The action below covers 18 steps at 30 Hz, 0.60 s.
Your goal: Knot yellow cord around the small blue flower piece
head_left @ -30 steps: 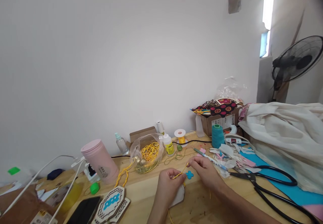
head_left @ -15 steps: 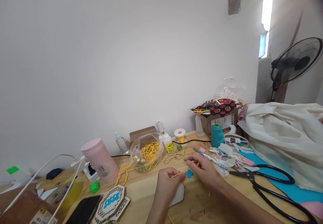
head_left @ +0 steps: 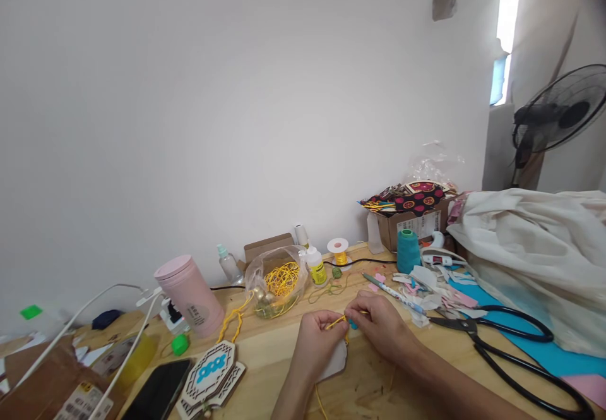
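My left hand [head_left: 318, 344] is closed in a pinch on a yellow cord [head_left: 337, 321]. My right hand [head_left: 377, 326] has its fingertips pressed together on the same cord, close beside the left fingers. Between and just under the fingertips a small blue shape [head_left: 353, 324] shows in part, mostly covered by the right fingers. Below my left hand lies a pale flat piece [head_left: 335, 364], partly hidden by the palm. A loose end of the cord trails down toward the table's front edge.
Black-handled scissors [head_left: 468, 326] lie open on the right, by paper scraps [head_left: 426, 287] and a pen [head_left: 392, 294]. A teal thread cone [head_left: 408, 252], glue bottle [head_left: 315, 267] and bag of yellow cord [head_left: 281, 281] stand behind. Left are a pink tumbler [head_left: 189, 297], phone [head_left: 158, 390] and octagonal ornament [head_left: 208, 376].
My right hand has moved left and closed its fingertips on the cord beside my left hand, covering much of the blue shape. My left hand has hardly moved.
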Available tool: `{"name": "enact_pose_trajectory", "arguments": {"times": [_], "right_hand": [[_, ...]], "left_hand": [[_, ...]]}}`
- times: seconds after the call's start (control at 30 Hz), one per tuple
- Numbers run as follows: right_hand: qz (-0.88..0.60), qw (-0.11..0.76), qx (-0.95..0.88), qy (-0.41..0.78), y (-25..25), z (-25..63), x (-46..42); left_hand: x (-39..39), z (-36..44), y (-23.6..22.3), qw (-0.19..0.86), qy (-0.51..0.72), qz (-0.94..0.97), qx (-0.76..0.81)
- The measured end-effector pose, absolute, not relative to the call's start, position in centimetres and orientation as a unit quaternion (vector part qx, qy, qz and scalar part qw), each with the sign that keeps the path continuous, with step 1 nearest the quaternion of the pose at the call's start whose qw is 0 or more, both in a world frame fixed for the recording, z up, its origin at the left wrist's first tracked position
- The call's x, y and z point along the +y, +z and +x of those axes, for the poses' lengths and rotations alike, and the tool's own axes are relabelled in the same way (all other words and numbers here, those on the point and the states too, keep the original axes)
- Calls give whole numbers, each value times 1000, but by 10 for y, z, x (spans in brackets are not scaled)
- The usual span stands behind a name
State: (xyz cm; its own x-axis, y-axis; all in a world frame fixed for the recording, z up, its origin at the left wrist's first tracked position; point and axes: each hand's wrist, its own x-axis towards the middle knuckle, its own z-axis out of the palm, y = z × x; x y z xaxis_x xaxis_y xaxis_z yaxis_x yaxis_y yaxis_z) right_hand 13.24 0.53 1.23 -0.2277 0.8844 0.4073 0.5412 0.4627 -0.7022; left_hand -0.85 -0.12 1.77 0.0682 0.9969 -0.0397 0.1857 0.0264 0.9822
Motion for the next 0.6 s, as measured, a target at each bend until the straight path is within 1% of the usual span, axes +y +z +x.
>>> {"name": "enact_pose_trajectory", "arguments": {"times": [0.2,0.6], "right_hand": [[-473,406,-754,204,8,131,5],[-459,426,-749,218,11,128,2]], "left_hand": [[1,-12,15,512,421,551,507],[5,-12,12,458,394,599,525]]}}
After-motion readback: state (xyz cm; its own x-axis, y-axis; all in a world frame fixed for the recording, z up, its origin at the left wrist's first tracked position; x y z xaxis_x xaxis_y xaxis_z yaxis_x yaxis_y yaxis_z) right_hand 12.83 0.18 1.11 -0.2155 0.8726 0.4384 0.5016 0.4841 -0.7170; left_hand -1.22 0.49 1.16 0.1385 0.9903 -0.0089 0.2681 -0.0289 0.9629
